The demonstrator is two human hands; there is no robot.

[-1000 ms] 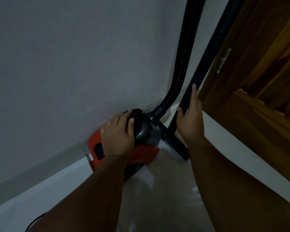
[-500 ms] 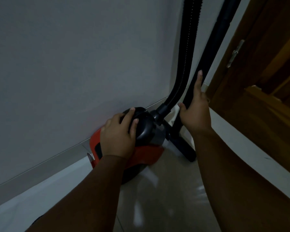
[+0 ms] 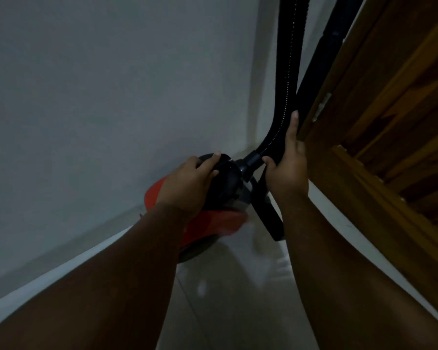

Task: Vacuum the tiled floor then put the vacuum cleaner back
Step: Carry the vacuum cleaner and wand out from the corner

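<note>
Gripping vacuum cleaner (image 3: 213, 221) top, left hand (image 3: 187, 188); right hand (image 3: 287, 170) fingers clasping wand (image 3: 314, 61), wedged in corner

I see the vacuum cleaner (image 3: 213, 218), a red canister with a black rounded top, sitting on the pale tiled floor (image 3: 238, 299) against the wall. Its ribbed black hose (image 3: 288, 72) and rigid black tube (image 3: 321, 61) rise from it, upright.

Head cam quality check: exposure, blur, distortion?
Head view: dim, underexposed; both forearms nearly black. Motion smear on the vacuum cleaner's red edge. Faint glare streaks on the tiled floor. Wide-angle bending tilts the wall and wooden door. Hose ribbing stays readable.
</note>
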